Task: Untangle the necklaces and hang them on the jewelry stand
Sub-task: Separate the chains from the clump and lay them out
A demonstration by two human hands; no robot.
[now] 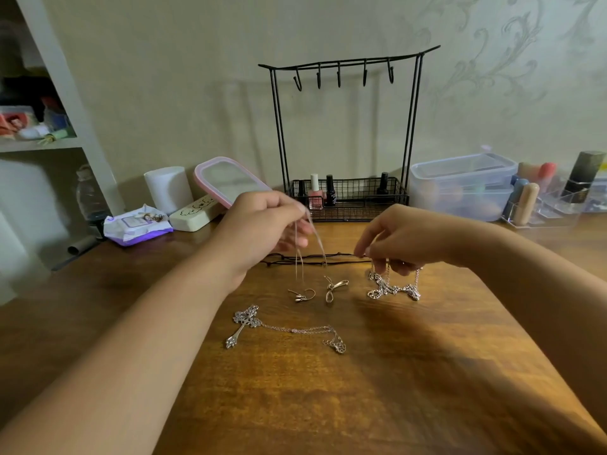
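My left hand (262,224) pinches a thin pale chain (320,247) and lifts it above the wooden table (328,405); its two strands hang down to a bow pendant (335,287) and a small clasp piece (302,295) lying on the wood. My right hand (400,238) grips a thicker silver chain (394,289) whose lower part is heaped on the table. A dark cord necklace (312,257) stretches between the two hands. A silver cross necklace (244,323) lies nearer to me. The black jewelry stand (348,65) with bare hooks is at the back.
Nail polish bottles (317,192) stand in the stand's wire basket (361,208). Clear plastic boxes (463,185) and cosmetics (584,175) sit at the back right. A pink-rimmed lid (226,180), a white roll (169,188), a case (193,213) and a wipes pack (134,226) are at the back left.
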